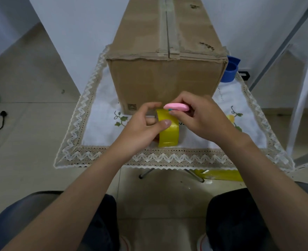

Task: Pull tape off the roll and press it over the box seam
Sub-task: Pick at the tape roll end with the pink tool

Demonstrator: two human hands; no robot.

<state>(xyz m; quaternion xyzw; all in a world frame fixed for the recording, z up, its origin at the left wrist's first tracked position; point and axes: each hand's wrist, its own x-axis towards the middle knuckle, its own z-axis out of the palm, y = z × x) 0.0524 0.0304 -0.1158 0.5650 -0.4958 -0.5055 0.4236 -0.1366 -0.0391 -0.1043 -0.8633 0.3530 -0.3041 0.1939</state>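
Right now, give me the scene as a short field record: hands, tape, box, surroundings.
left hand: grips the yellow tape roll, thumb on its outer face
right hand: holds a pink cutter at the top of the roll
cardboard box: closed, on the lace-edged cloth
box seam: old tape along it, no yellow tape visible
blue container: right of box, partly hidden
stage: tape not yet on box

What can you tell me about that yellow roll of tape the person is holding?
The tape roll is glossy, translucent yellow packing tape, standing on edge just above the lace-trimmed tablecloth, in front of the cardboard box. The left hand grips it, thumb pressed on its outer face. The right hand holds a small pink cutter against the roll's top edge. No tape looks pulled free yet.
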